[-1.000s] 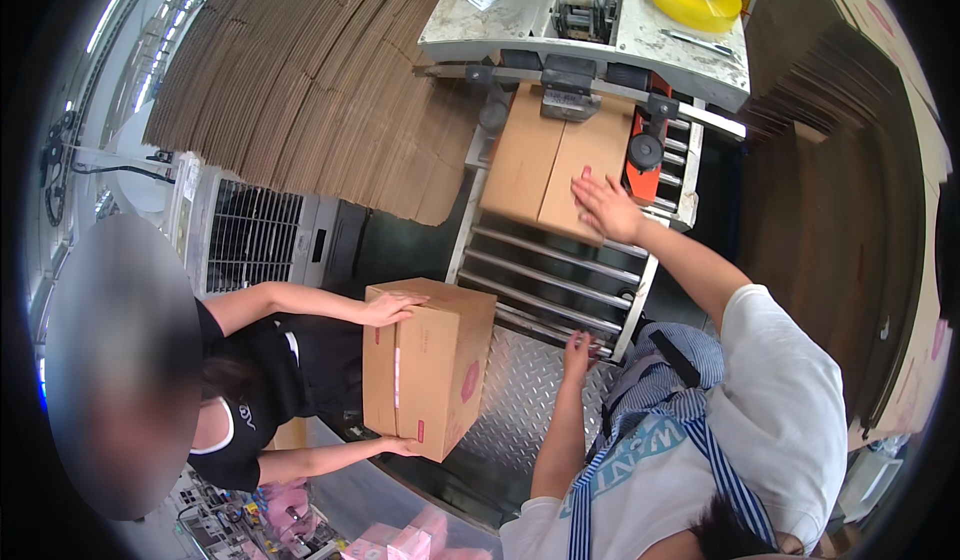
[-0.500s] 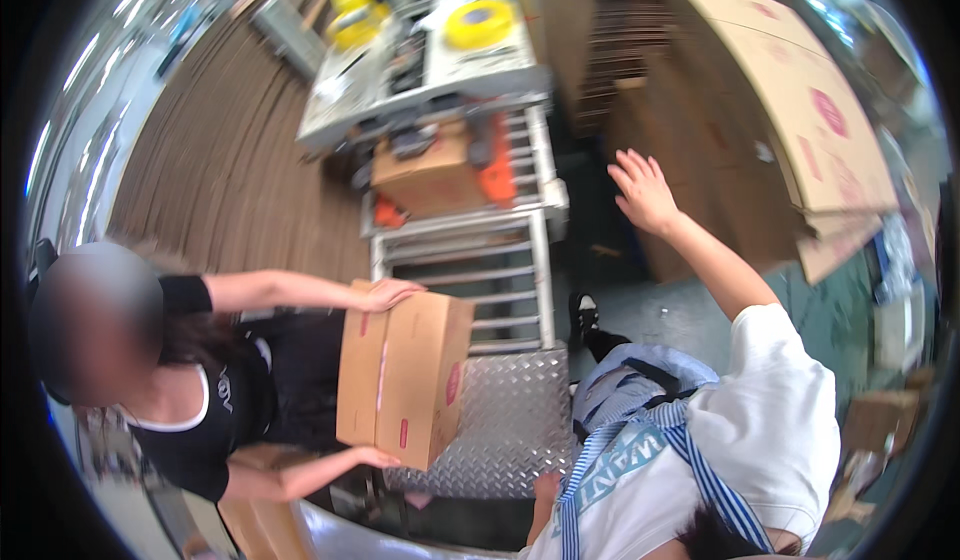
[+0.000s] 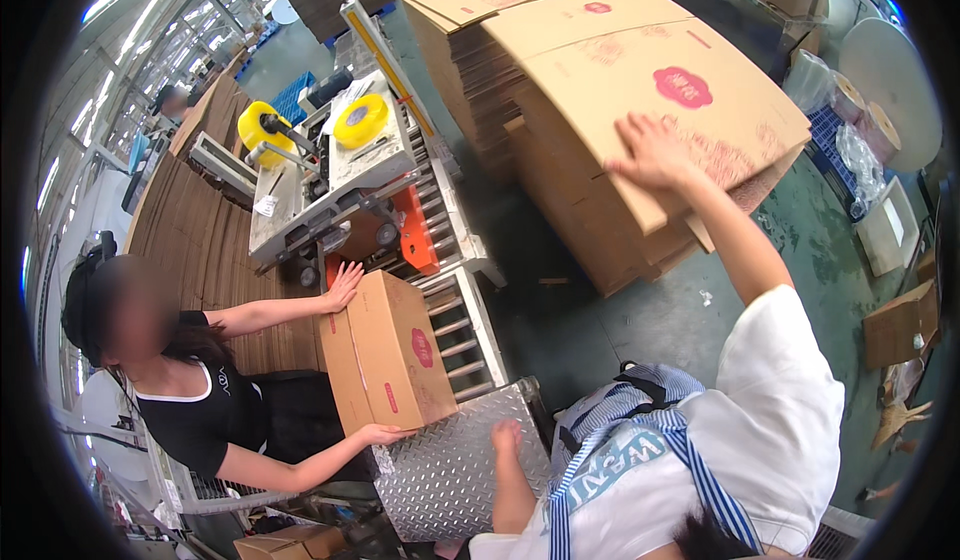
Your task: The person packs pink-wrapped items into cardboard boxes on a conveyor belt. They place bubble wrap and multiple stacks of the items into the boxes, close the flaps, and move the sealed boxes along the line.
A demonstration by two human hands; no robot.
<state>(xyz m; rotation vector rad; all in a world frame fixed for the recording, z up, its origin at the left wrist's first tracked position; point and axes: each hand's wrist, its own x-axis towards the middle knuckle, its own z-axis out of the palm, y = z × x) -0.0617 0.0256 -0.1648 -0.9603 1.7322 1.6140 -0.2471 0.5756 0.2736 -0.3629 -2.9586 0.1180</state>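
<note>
My right hand [image 3: 655,157] reaches out over a stack of flattened cardboard boxes [image 3: 600,65]. Its fingers are spread on the top sheet, close to the near left edge, with the thumb by that edge. Over a metal tread plate [image 3: 440,485] is my left hand [image 3: 507,435], its fingers curled in and no object visible in it. To the left, a co-worker in black holds a closed carton [image 3: 385,355] between two hands, one at its far end and one at its near lower edge. That carton rests where the roller conveyor [image 3: 462,345] meets the plate.
Beyond the carton stands a taping machine [image 3: 375,165] with yellow tape rolls [image 3: 360,122] on it. Stacked flat cardboard [image 3: 215,255] leans along the left. At the right are a small open carton [image 3: 902,325], a white bin [image 3: 888,228] and a blue pallet [image 3: 835,155].
The view has swung toward the right. My right hand has come from the air onto the top cardboard sheet. My left hand now shows farther forward over the plate. The co-worker still holds the carton.
</note>
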